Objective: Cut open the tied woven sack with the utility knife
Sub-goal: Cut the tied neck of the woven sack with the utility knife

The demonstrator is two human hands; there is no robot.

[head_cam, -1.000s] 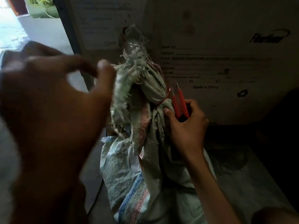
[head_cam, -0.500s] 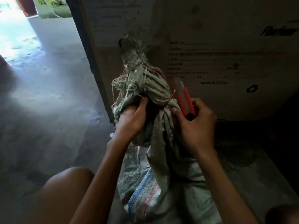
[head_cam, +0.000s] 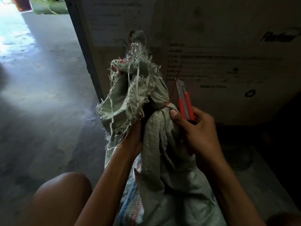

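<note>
A grey-green woven sack stands upright in the middle, its neck bound with thin red string. Above the tie the frayed mouth spreads open with loose strands hanging. My left hand grips the sack just below the tie, partly hidden under the frayed flap. My right hand holds a red utility knife with its blade extended and pointing up, just right of the tie; the thumb presses against the sack.
A large cardboard box with printed shipping text stands right behind the sack. Concrete floor stretches to the left toward a bright doorway. My bare knee is at the lower left.
My left hand came down from near the camera and took hold of the sack below the tie. The frayed mouth has spread wider. The knife blade now shows further above my right hand.
</note>
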